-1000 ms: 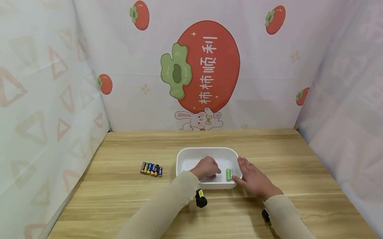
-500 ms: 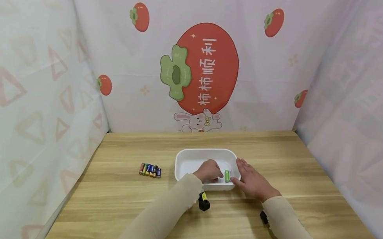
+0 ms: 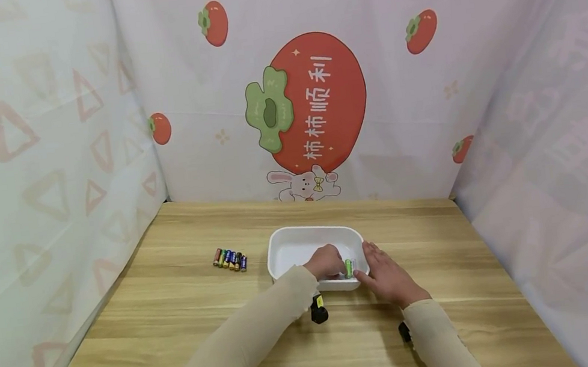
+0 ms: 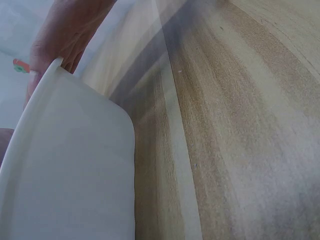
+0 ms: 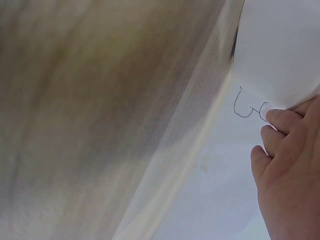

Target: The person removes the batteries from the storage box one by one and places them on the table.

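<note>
A white tray [image 3: 301, 249] stands on the wooden table. Inside it, near the right end, a green battery [image 3: 348, 268] lies beside a pale one. My left hand [image 3: 327, 261] reaches over the front rim, fingers curled and pointing down close to the green battery. Its fingertips are hidden, so I cannot tell whether it holds anything. At the tray's right end, my right hand [image 3: 391, 275] holds the wall, thumb over the rim and fingers along the outside. In the right wrist view, the right hand's fingers [image 5: 275, 140] lie against the tray's outer wall [image 5: 280, 45].
Left of the tray, several batteries [image 3: 230, 260] lie side by side in a row on the table [image 3: 189, 316]. A printed curtain [image 3: 204, 157] rises behind the table's back edge, and more cloth hangs at both sides. Each wrist carries a small black camera.
My left hand has shifted slightly right inside the tray, closer to the green battery. My right hand stays at the tray's right end, and the battery row is unchanged.
</note>
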The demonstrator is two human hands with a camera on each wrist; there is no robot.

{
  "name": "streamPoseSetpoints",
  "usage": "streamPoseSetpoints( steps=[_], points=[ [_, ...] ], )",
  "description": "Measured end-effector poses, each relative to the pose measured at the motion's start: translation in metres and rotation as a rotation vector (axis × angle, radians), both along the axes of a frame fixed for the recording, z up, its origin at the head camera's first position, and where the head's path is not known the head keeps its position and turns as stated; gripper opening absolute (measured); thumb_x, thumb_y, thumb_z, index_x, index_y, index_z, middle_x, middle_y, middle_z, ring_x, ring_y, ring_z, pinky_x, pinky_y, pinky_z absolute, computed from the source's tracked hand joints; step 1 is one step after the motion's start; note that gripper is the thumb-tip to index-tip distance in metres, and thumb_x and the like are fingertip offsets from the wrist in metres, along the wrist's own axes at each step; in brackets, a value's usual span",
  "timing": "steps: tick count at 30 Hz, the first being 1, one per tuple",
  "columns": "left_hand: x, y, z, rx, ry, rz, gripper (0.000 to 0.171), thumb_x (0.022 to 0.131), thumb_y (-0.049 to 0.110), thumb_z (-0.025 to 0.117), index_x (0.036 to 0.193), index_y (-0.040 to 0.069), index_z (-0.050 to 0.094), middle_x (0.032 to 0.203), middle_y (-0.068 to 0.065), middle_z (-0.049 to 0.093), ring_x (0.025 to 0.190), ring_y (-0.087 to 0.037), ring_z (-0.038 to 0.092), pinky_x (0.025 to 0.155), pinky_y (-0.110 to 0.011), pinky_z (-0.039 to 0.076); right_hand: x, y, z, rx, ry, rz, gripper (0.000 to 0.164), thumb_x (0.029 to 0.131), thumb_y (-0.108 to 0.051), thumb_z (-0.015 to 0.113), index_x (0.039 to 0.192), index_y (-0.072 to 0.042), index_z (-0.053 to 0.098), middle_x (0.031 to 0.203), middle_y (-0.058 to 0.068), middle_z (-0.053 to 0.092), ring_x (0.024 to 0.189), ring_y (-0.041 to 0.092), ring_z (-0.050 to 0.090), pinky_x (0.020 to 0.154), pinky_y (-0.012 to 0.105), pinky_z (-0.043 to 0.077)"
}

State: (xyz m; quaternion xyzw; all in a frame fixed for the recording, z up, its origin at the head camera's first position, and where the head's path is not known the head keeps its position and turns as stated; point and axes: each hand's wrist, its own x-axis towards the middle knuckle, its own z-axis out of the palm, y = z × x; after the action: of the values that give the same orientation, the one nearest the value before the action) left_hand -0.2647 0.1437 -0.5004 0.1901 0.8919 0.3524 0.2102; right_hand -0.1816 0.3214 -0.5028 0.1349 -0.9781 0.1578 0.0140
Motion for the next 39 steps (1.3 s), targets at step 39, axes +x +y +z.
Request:
streamPoseSetpoints(
  steps=[39],
  points=[
    [0.002, 0.013, 0.0, -0.115, 0.155, -0.107, 0.023, 0.073, 0.014, 0.078, 0.091, 0.011, 0.063, 0.083, 0.003, 0.061, 0.075, -0.014, 0.055, 0.066, -0.027, 0.048, -0.001, 0.002, -0.003, 0.009, -0.004, -0.002, 0.085, 0.1, -0.057, 0.038, 0.151, 0.007, 0.015, 0.157, 0.022, 0.02, 0.144, 0.035, 0.017, 0.116, 0.048, 0.02]
  ],
)
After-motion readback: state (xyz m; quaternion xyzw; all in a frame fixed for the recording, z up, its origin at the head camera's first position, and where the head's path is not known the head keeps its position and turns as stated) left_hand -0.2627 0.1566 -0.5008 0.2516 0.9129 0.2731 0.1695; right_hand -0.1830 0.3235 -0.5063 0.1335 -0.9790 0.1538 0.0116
